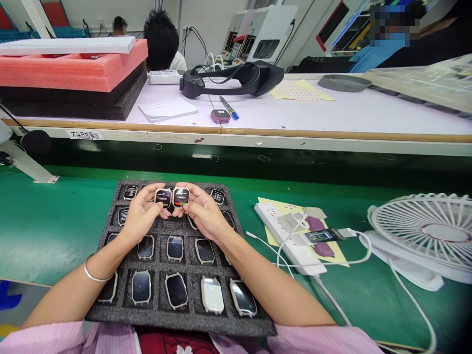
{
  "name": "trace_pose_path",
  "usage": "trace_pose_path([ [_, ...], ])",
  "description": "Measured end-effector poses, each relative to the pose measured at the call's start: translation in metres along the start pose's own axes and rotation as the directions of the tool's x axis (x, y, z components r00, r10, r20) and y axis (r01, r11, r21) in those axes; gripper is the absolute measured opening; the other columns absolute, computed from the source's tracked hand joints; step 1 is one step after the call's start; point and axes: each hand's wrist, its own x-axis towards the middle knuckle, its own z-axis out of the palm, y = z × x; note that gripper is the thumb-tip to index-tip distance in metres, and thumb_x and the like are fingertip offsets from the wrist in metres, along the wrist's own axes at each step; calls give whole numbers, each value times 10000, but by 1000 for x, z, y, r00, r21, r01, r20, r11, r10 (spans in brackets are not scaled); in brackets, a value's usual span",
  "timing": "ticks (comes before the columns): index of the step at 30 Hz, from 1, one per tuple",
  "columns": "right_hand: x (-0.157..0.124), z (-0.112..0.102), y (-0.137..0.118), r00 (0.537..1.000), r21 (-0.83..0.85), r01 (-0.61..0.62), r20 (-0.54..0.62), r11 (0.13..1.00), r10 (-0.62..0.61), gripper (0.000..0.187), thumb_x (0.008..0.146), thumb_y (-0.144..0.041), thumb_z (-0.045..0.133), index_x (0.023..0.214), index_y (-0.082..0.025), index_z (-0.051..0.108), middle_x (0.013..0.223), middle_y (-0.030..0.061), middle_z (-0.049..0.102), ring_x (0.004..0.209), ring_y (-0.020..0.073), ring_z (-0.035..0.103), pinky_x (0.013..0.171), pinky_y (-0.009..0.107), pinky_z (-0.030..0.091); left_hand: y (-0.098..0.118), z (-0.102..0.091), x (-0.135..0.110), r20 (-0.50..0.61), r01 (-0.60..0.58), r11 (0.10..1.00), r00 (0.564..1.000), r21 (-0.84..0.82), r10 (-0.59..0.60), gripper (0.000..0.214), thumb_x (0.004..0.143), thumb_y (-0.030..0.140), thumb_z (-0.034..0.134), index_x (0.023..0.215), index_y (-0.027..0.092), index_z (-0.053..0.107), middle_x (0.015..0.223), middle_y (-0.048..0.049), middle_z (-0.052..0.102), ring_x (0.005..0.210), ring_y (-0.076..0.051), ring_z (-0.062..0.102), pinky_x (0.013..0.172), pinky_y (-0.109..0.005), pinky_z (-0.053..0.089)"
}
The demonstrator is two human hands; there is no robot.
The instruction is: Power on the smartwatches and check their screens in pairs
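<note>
My left hand (147, 208) grips one smartwatch case (163, 197) between thumb and fingers. Beside it, my right hand (200, 209) pinches a second smartwatch case (181, 196). The two cases are side by side, screens lit and facing me, with a green bar on the left one and red and green on the right one. Both hands are above a dark grey foam tray (158, 314). Strapless watch cases lie in its pockets, among them a dark one (176, 290) and one with a whitish face (212, 295). My forearms and hands hide some pockets.
To the right are a white power strip (265, 216) with chargers and cables, and a white fan (424, 226). A raised shelf (250, 115) crosses behind, bearing stacked foam (73, 73), a black headset (236, 81) and a marker (229, 107). Other people are beyond it.
</note>
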Motion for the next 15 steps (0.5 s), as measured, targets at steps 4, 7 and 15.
trace_pose_path([
  [4,0,1,-1,1000,20,2,8,1000,-2,486,655,-123,621,1128,-235,607,832,-26,693,632,137,661,631,301,516,2,1,0,-4,3,1000,1000,-3,-3,441,728,190,681,1164,173,617,861,-4,691,570,-117,675,583,-271,591],
  [7,0,1,-1,1000,12,2,-3,1000,-2,445,683,-152,662,1117,-234,611,829,-27,691,620,133,657,618,295,507,4,1,-1,-4,25,999,1000,-33,-25,410,748,223,673,1154,172,631,819,5,685,566,-124,679,574,-272,592],
  [15,0,-1,2,998,-82,-46,-39,996,43,312,805,-361,743,1041,-211,605,714,-43,635,502,99,590,510,244,429,-2,2,0,4,25,998,1000,55,-25,334,777,339,739,1050,168,650,788,7,675,484,-89,611,476,-229,520],
])
